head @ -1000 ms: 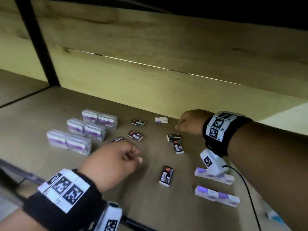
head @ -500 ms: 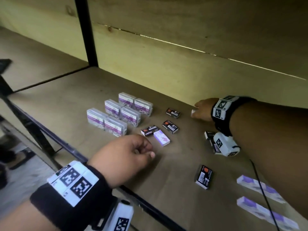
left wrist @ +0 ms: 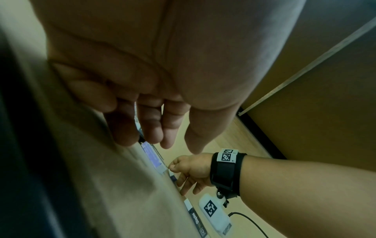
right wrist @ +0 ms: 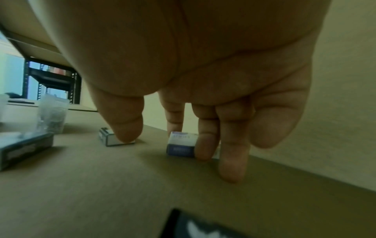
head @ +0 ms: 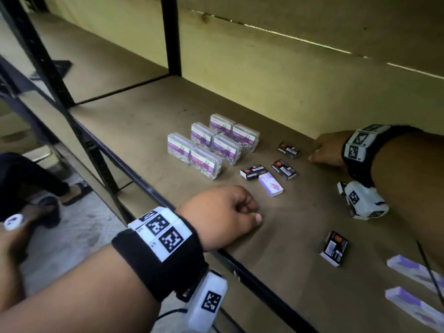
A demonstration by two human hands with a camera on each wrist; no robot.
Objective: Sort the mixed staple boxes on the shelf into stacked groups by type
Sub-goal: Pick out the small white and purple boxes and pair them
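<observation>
My right hand (head: 323, 152) reaches to the back of the shelf (head: 276, 248). Its straight fingers (right wrist: 205, 145) touch a small white-and-blue staple box (right wrist: 180, 145), and the thumb stays apart from it, near a black box (right wrist: 107, 138). In the head view the hand hides that white box. My left hand (head: 230, 212) rests loosely curled at the front edge and holds nothing. Black staple boxes (head: 288, 149) (head: 252, 172) (head: 284, 169) and a purple-white box (head: 270, 183) lie between the hands. Another black box (head: 334, 248) lies nearer me.
Several clear boxes with purple labels (head: 211, 145) stand grouped on the left. Two long purple-white boxes (head: 413, 270) (head: 413, 306) lie at the front right. A black post (head: 171, 34) and the front rail (head: 144, 179) frame the shelf. Another person's foot (head: 74, 188) is on the floor.
My right hand has moved farther back and left onto the white box. My left hand has drawn back to the front edge, uncovering the purple-white box. The view has swung right.
</observation>
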